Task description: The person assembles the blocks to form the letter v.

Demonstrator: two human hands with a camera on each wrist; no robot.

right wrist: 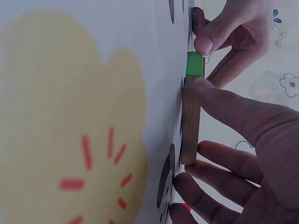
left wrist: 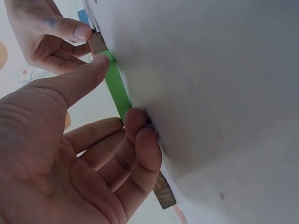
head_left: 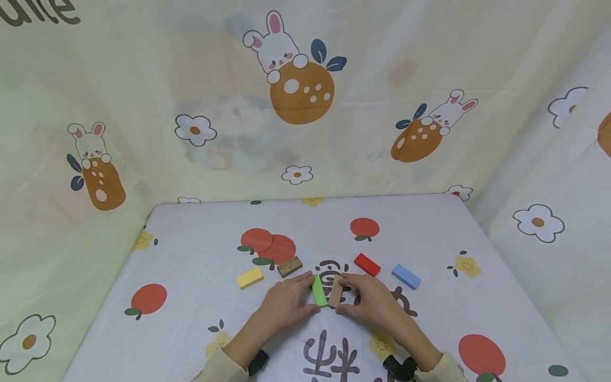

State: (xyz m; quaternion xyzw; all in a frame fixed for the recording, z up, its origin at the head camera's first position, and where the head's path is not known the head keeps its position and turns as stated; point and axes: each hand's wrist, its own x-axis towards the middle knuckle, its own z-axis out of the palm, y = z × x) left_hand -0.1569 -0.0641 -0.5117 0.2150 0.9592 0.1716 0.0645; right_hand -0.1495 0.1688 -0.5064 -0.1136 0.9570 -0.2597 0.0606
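At the middle of the table, a green block (head_left: 319,291) and a light wooden block (head_left: 336,291) lie close together, their near ends almost meeting. My left hand (head_left: 286,301) holds the green block between thumb and fingers; the left wrist view shows the thumb at one end of the green block (left wrist: 117,88) and fingers at the other. My right hand (head_left: 374,303) grips the wooden block by its ends, and the right wrist view shows this wooden block (right wrist: 190,123) flat on the cloth, beside the green block's end (right wrist: 195,64).
A yellow block (head_left: 250,278) and a dark brown wooden block (head_left: 289,266) lie beyond my left hand. Past my right hand are a red block (head_left: 367,264) and a blue block (head_left: 406,276). The table's printed cloth (head_left: 191,254) meets a patterned curtain at the back.
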